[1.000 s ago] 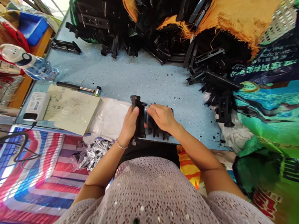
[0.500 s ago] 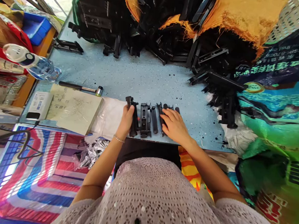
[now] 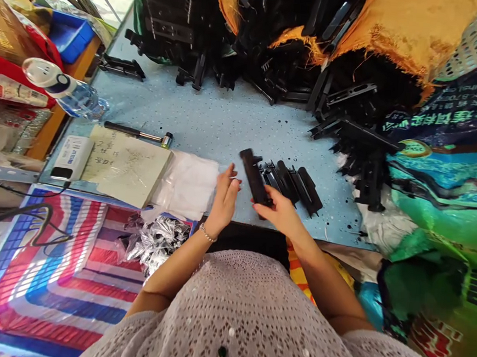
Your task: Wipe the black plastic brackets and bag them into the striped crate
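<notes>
My right hand grips the lower end of a long black plastic part, which is tilted with its top toward the left. To the left of that part, my left hand is raised with its fingers apart and nothing in it. Just right of the held part, several similar black parts lie side by side in a slanted row on the blue speckled table. A white plastic sheet lies left of my left hand.
A hammer, a cardboard piece and a white box lie at left, near a water bottle. Sacks spill black parts along the back. A lined blue crate stands below left.
My left hand has let go of the black part at the row's left end. My right hand now holds a part, and the others lie further right and more slanted. The view has shifted slightly.
</notes>
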Demonstrator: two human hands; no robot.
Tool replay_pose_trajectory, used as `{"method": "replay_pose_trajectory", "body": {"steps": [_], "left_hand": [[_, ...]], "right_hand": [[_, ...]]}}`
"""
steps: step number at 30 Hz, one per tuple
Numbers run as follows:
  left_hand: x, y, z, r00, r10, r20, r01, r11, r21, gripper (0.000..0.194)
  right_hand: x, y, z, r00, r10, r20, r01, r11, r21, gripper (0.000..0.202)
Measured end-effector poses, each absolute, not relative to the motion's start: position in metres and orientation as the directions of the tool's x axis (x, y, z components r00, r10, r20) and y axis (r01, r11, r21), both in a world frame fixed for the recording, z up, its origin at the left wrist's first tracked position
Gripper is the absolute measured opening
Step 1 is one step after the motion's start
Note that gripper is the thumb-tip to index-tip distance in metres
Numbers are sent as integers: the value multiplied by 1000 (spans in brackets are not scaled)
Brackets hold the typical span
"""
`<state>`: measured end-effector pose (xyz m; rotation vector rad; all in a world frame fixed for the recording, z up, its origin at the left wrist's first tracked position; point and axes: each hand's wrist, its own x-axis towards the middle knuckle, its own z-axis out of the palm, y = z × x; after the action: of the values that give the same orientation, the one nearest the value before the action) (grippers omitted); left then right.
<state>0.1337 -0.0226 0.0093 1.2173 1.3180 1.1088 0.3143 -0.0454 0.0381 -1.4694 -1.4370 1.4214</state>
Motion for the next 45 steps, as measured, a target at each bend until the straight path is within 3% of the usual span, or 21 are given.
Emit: {"method": "replay_pose_trajectory", "body": {"steps": [3, 5, 6, 8, 11, 15, 19, 21, 23, 25, 28, 31, 34, 37, 39, 41, 43, 45], "left_hand": [[115, -20, -6, 1, 998, 55, 600, -45, 799, 34], [105, -16, -16, 50, 998, 24, 757, -54, 651, 18], [99, -14, -18, 71, 997, 3, 771, -56, 634, 15], [88, -9, -20, 86, 996, -23, 693, -43, 719, 16], [74, -4, -17, 49, 994, -102, 372, 77, 925, 13], [64, -4, -13, 19, 986, -163, 44, 162, 986, 27], [48, -11, -7, -53, 988, -144, -39, 142, 989, 28], [35, -16, 0, -130, 990, -50, 65, 59, 996, 22], [24, -20, 8, -106, 989, 103, 340, -61, 938, 4], [18, -24, 14, 21, 982, 187, 612, -161, 775, 21], [19, -24, 17, 143, 975, 173, 757, -220, 616, 39], [22, -22, 16, 164, 972, 170, 742, -235, 628, 43], [19, -23, 16, 169, 973, 159, 698, -232, 677, 55], [19, -35, 17, 201, 965, 167, 689, -261, 676, 61], [27, -47, 18, 291, 935, 201, 645, -347, 681, 61], [40, -60, 19, 420, 881, 216, 542, -435, 719, 64], [51, -70, 24, 520, 830, 204, 443, -466, 766, 69], [51, -79, 38, 545, 814, 200, 401, -462, 791, 68]], "right_hand": [[323, -35, 34, -162, 932, -323, -70, -338, -939, 41], [327, -33, 37, -168, 922, -350, -196, -379, -904, 40], [327, -33, 39, -182, 912, -367, -236, -403, -884, 40], [324, -34, 42, -240, 884, -402, -294, -461, -838, 40], [309, -36, 40, -368, 821, -437, -360, -559, -746, 39], [274, -27, 28, -501, 746, -438, -404, -650, -644, 38], [252, -14, 16, -482, 766, -426, -453, -634, -627, 32], [252, -9, 12, -428, 786, -445, -473, -615, -631, 30], [255, -7, 11, -407, 792, -454, -461, -607, -647, 30], [258, -9, 13, -392, 804, -447, -410, -588, -698, 32], [264, -22, 26, -314, 873, -373, -312, -466, -828, 39], [273, -46, 36, -501, 797, -338, -278, -518, -809, 43], [277, -62, 29, -755, 534, -381, -238, -764, -600, 41], [270, -59, 10, -812, 455, -366, -267, -846, -461, 50], [261, -52, 1, -778, 506, -373, -276, -808, -521, 54], [250, -47, 1, -626, 646, -436, -187, -668, -721, 48], [241, -49, 9, -423, 810, -406, 44, -429, -902, 37], [237, -56, 23, -418, 862, -287, 241, -200, -950, 37]]}}
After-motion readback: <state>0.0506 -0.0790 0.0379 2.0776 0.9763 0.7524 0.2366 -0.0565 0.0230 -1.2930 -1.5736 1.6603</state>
